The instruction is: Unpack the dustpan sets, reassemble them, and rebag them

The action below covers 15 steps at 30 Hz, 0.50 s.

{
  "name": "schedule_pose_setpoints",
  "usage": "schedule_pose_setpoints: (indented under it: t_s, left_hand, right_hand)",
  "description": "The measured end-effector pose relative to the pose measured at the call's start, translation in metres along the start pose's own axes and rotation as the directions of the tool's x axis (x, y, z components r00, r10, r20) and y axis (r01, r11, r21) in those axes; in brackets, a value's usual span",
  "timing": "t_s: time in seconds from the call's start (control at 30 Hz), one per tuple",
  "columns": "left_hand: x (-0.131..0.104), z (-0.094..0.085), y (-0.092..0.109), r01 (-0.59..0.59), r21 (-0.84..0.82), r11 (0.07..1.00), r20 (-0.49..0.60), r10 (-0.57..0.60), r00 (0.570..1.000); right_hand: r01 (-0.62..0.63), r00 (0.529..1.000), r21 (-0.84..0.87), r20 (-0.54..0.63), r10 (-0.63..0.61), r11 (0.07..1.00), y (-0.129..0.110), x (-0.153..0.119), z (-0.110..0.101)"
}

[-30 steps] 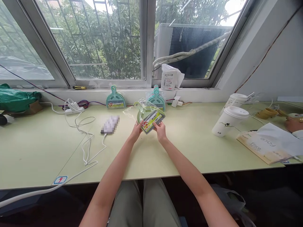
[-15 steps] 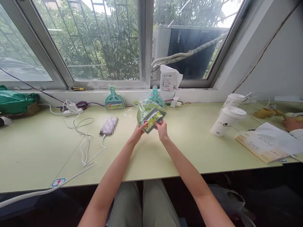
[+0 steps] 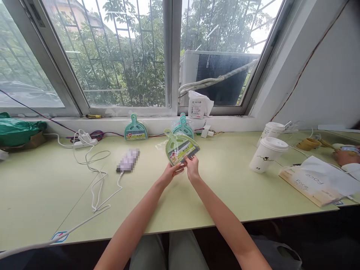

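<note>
A light green dustpan and brush set in clear plastic wrap is held up above the table, its handle pointing up and to the left. My left hand grips its lower left edge, and my right hand pinches the lower right edge. The set's label faces me. Behind it, similar blue-green dustpan sets lean in a stack against the wall below the window, partly hidden by the held one. Another blue-green dustpan set leans there further left.
A pixelated phone-like object with a white cable lies to the left, near a power strip. White lidded cups and a paper packet are on the right. A white package stands on the sill.
The camera view has tilted up slightly, so the scene sits lower. The held dustpan set has turned to a flatter angle, its label facing me more squarely; both hands still hold it.
</note>
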<state>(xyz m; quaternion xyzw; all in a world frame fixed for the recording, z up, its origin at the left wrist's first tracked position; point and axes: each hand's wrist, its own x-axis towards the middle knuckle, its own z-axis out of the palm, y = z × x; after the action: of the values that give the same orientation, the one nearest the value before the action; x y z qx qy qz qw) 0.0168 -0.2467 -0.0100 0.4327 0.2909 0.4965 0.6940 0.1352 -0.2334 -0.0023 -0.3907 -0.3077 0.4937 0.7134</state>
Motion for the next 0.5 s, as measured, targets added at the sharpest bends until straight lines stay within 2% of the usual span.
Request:
schedule_pose_setpoints:
  t_s: [0.07,0.1,0.13,0.2,0.3,0.4,0.47,0.5]
  left_hand:
    - [0.001,0.004,0.0,0.092,0.01,0.996,0.11,-0.093,0.99]
    - [0.003,0.004,0.001,0.119,0.015,0.993,0.118,-0.119,0.986]
    - [0.005,0.004,0.003,0.115,0.018,0.993,0.087,-0.116,0.989]
    - [0.009,-0.001,0.008,0.02,0.047,0.999,-0.057,-0.017,0.998]
    - [0.012,-0.014,0.014,-0.147,0.143,0.979,-0.236,0.178,0.955]
    - [0.012,-0.027,0.017,-0.138,0.155,0.978,-0.329,0.182,0.927]
    - [0.012,-0.034,0.02,-0.116,0.122,0.986,-0.385,0.155,0.91]
    - [0.012,-0.038,0.022,-0.111,0.104,0.988,-0.406,0.144,0.902]
  right_hand:
    - [0.004,0.999,0.034,-0.044,-0.002,0.999,-0.002,0.001,-0.002]
    - [0.005,0.999,0.044,-0.05,-0.003,0.999,-0.002,0.002,-0.002]
    - [0.007,0.999,0.053,-0.043,-0.005,0.999,-0.002,0.002,-0.003]
    - [0.005,1.0,0.059,0.005,-0.005,0.998,0.001,0.001,-0.001]
    - [-0.041,0.994,0.023,0.103,0.039,0.999,0.009,0.0,0.004]
    - [-0.176,0.958,-0.051,0.222,0.183,0.983,0.008,0.006,0.005]
    - [-0.259,0.893,-0.194,0.326,0.311,0.946,0.001,0.012,-0.002]
    - [-0.238,0.877,-0.293,0.345,0.335,0.926,-0.004,0.016,-0.007]
